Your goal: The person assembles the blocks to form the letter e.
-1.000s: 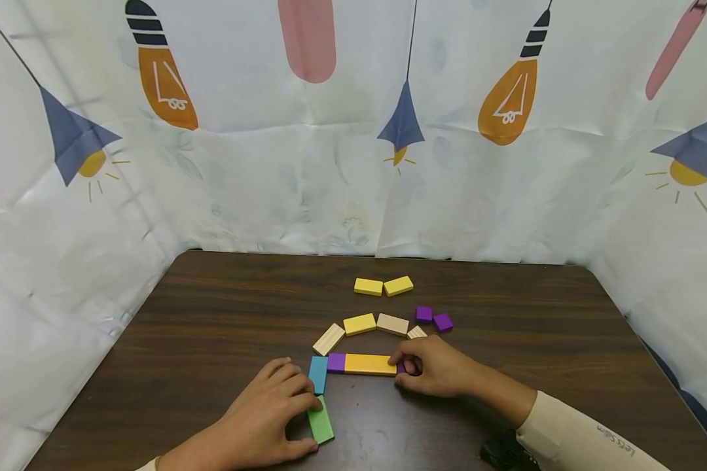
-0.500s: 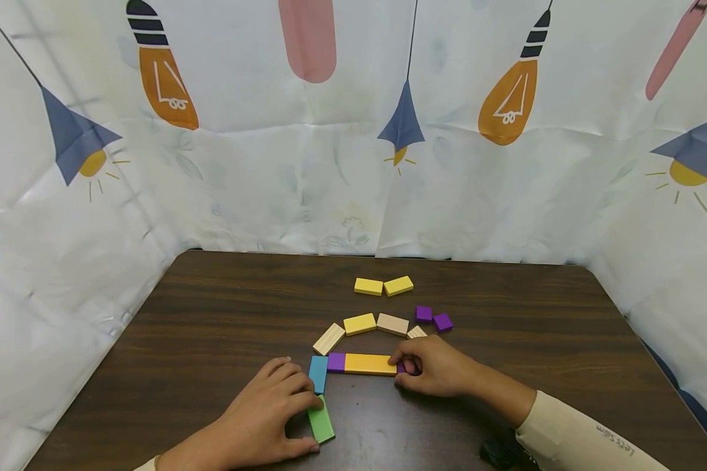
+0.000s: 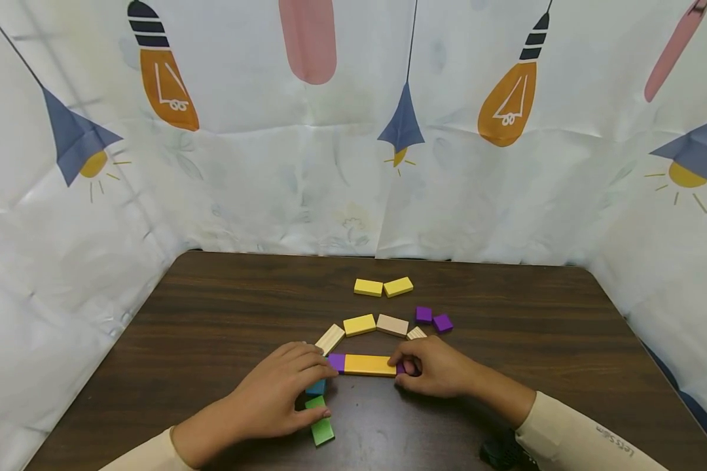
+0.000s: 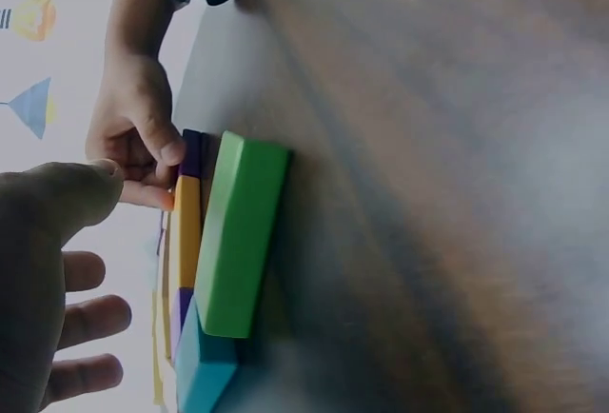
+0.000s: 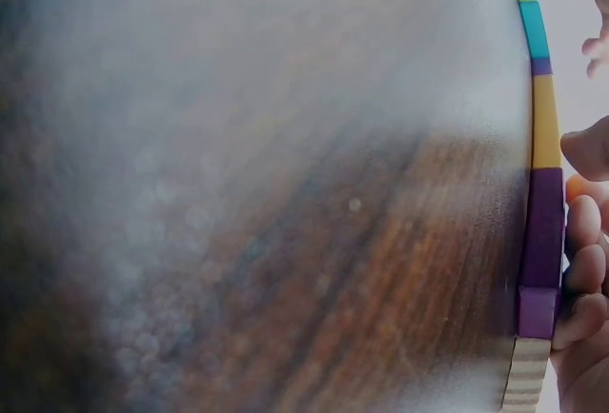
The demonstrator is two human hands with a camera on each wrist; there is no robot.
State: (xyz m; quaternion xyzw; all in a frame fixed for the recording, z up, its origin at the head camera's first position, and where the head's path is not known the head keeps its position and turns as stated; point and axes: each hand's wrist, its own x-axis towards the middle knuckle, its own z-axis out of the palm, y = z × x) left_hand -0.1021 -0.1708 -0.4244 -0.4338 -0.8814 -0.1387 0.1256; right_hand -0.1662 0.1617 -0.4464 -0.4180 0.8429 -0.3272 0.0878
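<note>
In the head view my left hand (image 3: 283, 392) is over the blue block (image 3: 316, 388) and the green block (image 3: 324, 434), its fingers loosely spread. The left wrist view shows its thumb apart from the green block. My right hand (image 3: 444, 371) pinches a small purple block (image 3: 400, 369) at the right end of an orange block (image 3: 370, 365), partly hidden under the fingers. Another purple block (image 3: 336, 364) sits at the orange block's left end, beside the blue one. These blocks form a row that bends toward the near side at the left.
Behind the row, an arc holds wooden blocks (image 3: 330, 339) and a yellow block (image 3: 359, 325). Two purple blocks (image 3: 423, 314) lie to its right, and two yellow blocks (image 3: 368, 287) farther back on the brown table (image 3: 241, 288). A printed cloth (image 3: 306, 190) hangs behind.
My left hand has let go of the green block and moved forward and slightly right, over the blue block. The right hand has stayed in place on the purple block.
</note>
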